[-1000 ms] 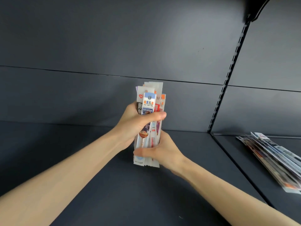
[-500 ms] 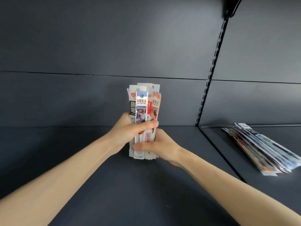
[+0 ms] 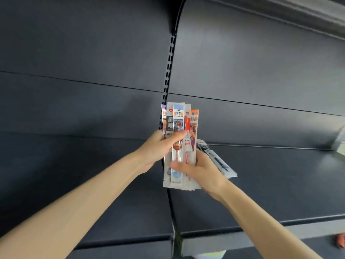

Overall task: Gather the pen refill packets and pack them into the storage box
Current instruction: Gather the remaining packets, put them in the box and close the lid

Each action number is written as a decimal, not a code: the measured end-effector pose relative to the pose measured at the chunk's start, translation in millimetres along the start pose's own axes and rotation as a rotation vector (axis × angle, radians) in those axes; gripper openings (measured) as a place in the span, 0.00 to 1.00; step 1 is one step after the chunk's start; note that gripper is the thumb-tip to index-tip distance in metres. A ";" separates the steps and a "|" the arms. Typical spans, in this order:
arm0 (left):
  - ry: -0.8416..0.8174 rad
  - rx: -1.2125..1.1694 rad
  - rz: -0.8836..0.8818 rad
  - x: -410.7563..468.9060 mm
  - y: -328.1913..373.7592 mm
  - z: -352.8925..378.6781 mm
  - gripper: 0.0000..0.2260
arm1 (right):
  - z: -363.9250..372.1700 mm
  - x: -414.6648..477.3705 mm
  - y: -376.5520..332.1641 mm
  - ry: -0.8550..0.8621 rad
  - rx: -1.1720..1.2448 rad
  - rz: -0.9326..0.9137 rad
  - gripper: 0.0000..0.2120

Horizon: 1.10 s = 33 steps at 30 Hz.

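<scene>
Both of my hands grip one upright bundle of pen refill packets, long narrow sleeves with blue, orange, red and black printed tops. My left hand wraps the bundle's middle from the left, thumb across the front. My right hand clasps its lower part from the right. Behind my right hand a second pile of refill packets lies flat on the dark shelf, partly hidden by my fingers. No storage box is in view.
A slotted upright post splits the dark back panel into two bays. A pale object sits at the shelf's far right edge. Below the shelf's front lip, a small red thing shows at the lower right.
My view and both hands with the bundle have swung right, from the left bay to the post. The flat pile, earlier far to the right, now lies just behind my right hand.
</scene>
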State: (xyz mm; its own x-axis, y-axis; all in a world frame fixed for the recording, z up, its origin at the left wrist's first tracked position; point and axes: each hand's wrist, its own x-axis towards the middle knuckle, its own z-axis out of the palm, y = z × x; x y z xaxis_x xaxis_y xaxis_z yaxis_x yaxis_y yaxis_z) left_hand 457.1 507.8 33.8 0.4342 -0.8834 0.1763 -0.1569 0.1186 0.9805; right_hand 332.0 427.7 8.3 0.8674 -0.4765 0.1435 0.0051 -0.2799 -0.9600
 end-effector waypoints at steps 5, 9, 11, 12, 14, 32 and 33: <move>0.181 -0.018 0.056 17.8 -3.1 73.0 0.09 | -72.4 -25.9 6.0 0.125 -0.010 -0.017 0.18; 0.182 0.068 -0.024 42.6 3.2 102.6 0.12 | -109.7 -14.6 6.4 0.055 -0.062 -0.003 0.19; 0.168 0.147 -0.079 54.8 1.6 108.9 0.15 | -123.0 -4.6 7.5 -0.011 -0.100 0.003 0.14; 0.178 0.198 -0.105 61.3 -2.2 110.0 0.23 | -128.0 0.8 8.6 -0.033 -0.117 0.009 0.12; 0.221 0.302 -0.165 77.5 -15.2 107.8 0.41 | -133.9 14.5 13.9 -0.061 -0.171 0.043 0.09; 0.344 0.533 -0.319 122.1 -42.4 85.9 0.15 | -160.7 58.1 72.8 -0.048 -0.476 0.174 0.36; 0.344 0.536 -0.344 121.7 -45.3 87.4 0.16 | -161.7 59.0 73.6 -0.048 -0.477 0.171 0.36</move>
State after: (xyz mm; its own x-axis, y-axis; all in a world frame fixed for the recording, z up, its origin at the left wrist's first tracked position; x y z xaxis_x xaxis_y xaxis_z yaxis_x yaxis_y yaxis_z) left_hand 439.5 355.3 3.2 0.7777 -0.6279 -0.0305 -0.3366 -0.4569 0.8234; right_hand 303.1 244.2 -15.0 0.8580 -0.5128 -0.0280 -0.3569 -0.5562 -0.7505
